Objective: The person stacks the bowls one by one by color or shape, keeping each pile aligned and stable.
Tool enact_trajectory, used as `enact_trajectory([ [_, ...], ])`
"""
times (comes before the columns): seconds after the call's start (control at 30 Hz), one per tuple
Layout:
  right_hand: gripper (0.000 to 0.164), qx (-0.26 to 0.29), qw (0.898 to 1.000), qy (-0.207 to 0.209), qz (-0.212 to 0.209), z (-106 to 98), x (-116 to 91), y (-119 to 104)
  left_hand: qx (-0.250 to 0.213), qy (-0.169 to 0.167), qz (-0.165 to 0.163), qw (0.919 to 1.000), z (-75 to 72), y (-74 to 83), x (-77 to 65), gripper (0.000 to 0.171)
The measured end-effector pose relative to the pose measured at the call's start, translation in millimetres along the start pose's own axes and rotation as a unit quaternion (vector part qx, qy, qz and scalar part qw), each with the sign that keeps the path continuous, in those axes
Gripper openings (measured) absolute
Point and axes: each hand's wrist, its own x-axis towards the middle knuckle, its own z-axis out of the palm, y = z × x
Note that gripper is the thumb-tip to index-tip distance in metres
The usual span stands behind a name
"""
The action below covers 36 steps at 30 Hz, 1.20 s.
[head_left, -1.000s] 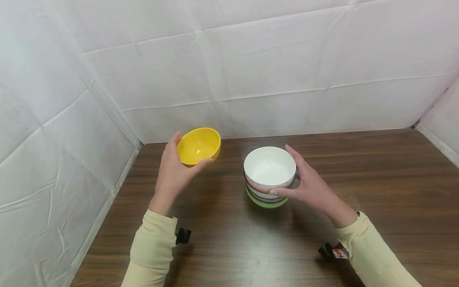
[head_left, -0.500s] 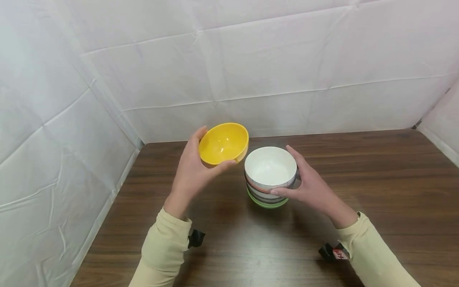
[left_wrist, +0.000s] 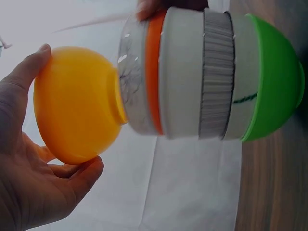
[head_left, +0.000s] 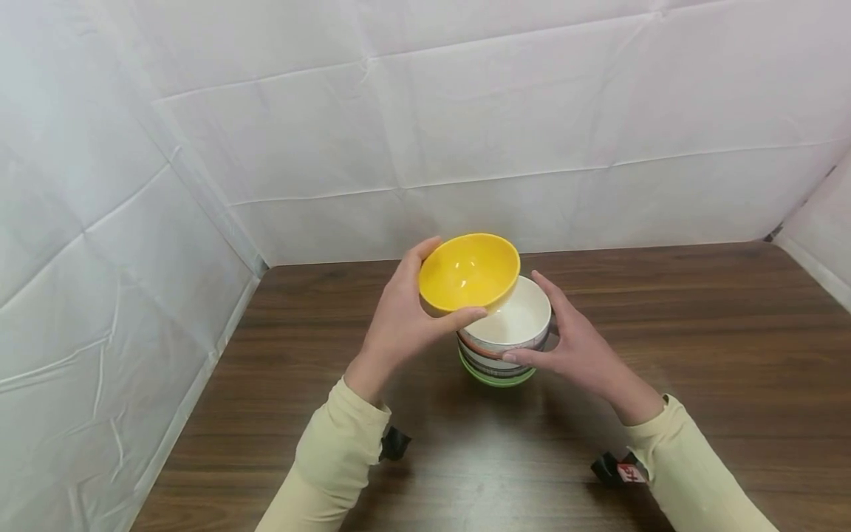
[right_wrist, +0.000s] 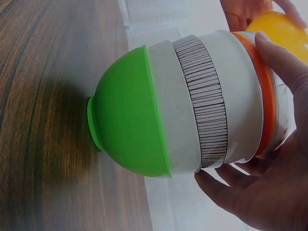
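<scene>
My left hand (head_left: 405, 314) grips a yellow bowl (head_left: 470, 272) by its side, thumb near and fingers at the far rim. The yellow bowl is tilted and overlaps the top of a stack of nested bowls in the head view. A white bowl (head_left: 521, 314) tops that stack, its left part hidden. Below it in the right wrist view come an orange band (right_wrist: 262, 91), white bowls, one with a black-lined band (right_wrist: 204, 96), and a green bowl (right_wrist: 127, 113) at the bottom. My right hand (head_left: 578, 351) holds the stack's upper right side, thumb in front and fingers behind.
The stack stands on a dark wood-grain table (head_left: 266, 443). White sheeting (head_left: 465, 111) hangs behind the table's back edge and along the left side. A black wrist mount (head_left: 395, 443) shows at the left sleeve, another (head_left: 608, 469) at the right.
My left hand has carried the yellow bowl to the right, from beside the stack to over its upper left part. My right hand has stayed at the stack.
</scene>
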Motion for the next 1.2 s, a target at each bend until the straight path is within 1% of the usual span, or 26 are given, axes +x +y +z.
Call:
enact_trajectory([
  [0.1,0.115,0.005,1.0,0.002,-0.008,-0.1,0.7,1.0,-0.009,-0.011,0.01,0.9998,8.5,0.0,1.2,0.092],
  [0.23,0.112,0.012,1.0,0.003,-0.019,-0.7,1.6,2.7,0.001,-0.027,0.023,0.9994,20.5,-2.6,1.8,0.094],
  [0.33,0.109,0.009,1.0,0.003,-0.019,-0.8,1.8,3.7,0.006,-0.04,0.021,0.9989,28.2,-5.7,0.8,0.096],
  [0.47,0.108,0.007,1.0,0.004,-0.017,-0.4,1.7,4.0,-0.007,-0.059,0.007,0.9982,34.7,-8.6,-1.1,0.098],
  [0.7,0.109,0.007,1.0,-0.002,-0.02,-1.4,2.4,4.6,0.008,-0.08,-0.012,0.9967,39.5,-9.5,-3.3,0.103],
  [0.83,0.112,0.003,1.0,-0.005,-0.021,-1.6,2.3,3.9,0.018,-0.085,-0.02,0.996,40.9,-10.1,-3.8,0.105],
  [1.07,0.115,-0.003,1.0,-0.007,-0.007,-2.0,1.6,2.6,0.039,-0.085,-0.029,0.9952,41.7,-10.3,-3.9,0.106],
  [1.13,0.117,-0.007,1.0,-0.012,-0.006,-3.8,1.4,3.6,0.046,-0.091,-0.036,0.9941,41.0,-9.8,-3.9,0.109],
  [1.2,0.116,-0.009,1.0,-0.021,-0.002,-7.6,1.4,5.3,0.06,-0.096,-0.036,0.9929,39.3,-10.1,-3.3,0.11],
])
